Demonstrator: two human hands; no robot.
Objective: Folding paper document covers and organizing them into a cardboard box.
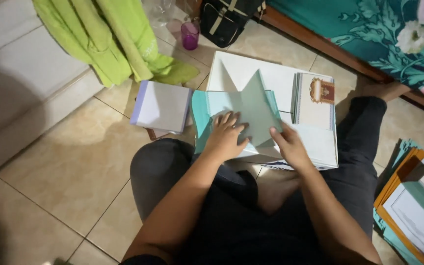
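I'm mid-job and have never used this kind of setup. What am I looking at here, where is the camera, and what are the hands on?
There is one picture, taken by a camera worn on a person's head, looking down. The person sits cross-legged on a tiled floor; no machine is involved, only two bare hands.

The left hand presses flat on a pale teal sheet of paper that is partly folded, with a point sticking up. The right hand rests on the sheet's lower right edge. The paper lies on a white box used as a work surface, with a stack of white cards on it.

Around it: a stack of white paper, green cloth, a purple cup, a black bag, and more teal and orange sheets at the right.
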